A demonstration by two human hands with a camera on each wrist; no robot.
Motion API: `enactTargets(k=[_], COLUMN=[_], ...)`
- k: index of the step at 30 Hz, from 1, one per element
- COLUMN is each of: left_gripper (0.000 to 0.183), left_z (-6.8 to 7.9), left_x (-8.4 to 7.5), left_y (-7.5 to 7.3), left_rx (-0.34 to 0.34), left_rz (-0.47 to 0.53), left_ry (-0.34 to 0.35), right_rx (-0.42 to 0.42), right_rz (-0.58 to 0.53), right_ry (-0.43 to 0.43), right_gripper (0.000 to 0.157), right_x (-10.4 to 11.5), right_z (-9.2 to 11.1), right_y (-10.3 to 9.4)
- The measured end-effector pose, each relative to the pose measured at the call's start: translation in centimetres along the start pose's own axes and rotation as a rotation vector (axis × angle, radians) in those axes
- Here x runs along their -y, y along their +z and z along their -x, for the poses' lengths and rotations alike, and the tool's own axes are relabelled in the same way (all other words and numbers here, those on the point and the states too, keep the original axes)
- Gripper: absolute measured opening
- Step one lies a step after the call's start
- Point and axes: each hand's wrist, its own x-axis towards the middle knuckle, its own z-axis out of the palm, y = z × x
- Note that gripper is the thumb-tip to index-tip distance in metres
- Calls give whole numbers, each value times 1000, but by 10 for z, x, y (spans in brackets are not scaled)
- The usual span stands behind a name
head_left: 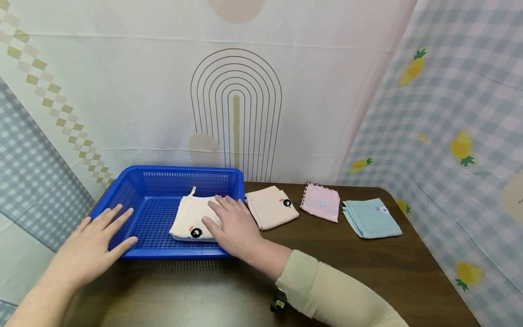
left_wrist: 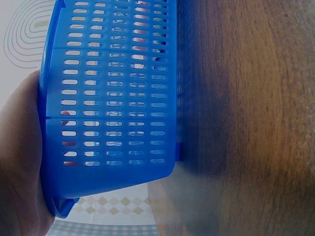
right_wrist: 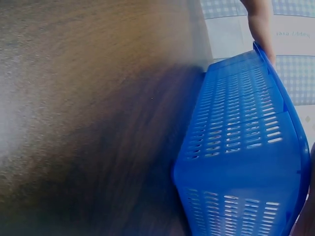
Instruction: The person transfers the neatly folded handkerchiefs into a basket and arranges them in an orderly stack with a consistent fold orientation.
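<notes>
A blue plastic basket [head_left: 175,252] with slotted walls stands on the table's left part. Inside, at its right end, lies a folded white towel [head_left: 185,215] with a black round eye patch and a small hanging loop. My right hand [head_left: 239,229] reaches over the basket's right front corner, its extended fingers lying over the towel's right part and hiding it. At the left front corner, my left hand [head_left: 90,247] spreads its fingers over the rim and holds nothing. In the left wrist view, that hand [left_wrist: 19,147] is beside the rim of the slotted basket [left_wrist: 110,179].
Right of the basket lie a folded cream towel [head_left: 267,209] with a matching eye patch, a small pink towel [head_left: 323,202] with a checkered edge, and a folded light-blue towel [head_left: 372,220]. The dark wooden table [head_left: 367,277] meets patterned curtains behind and at the sides.
</notes>
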Motion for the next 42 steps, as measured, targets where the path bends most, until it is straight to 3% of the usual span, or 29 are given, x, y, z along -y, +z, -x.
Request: enactTargets(k=[12,28,42], left_gripper=[78,79,78], left_z=[0,0,1], left_x=[0,0,0], left_y=[0,1,2], left_rx=[5,30,7], left_rz=[2,15,8], left_ry=[-9,-17,-8], right_rx=[-69,-88,-92], right_rz=[-57,-126,-105], right_ry=[-7,9,44], right_gripper=[61,66,67], right_x=[-9,-32,-51], right_z=[14,37,55], right_y=[1,1,-2])
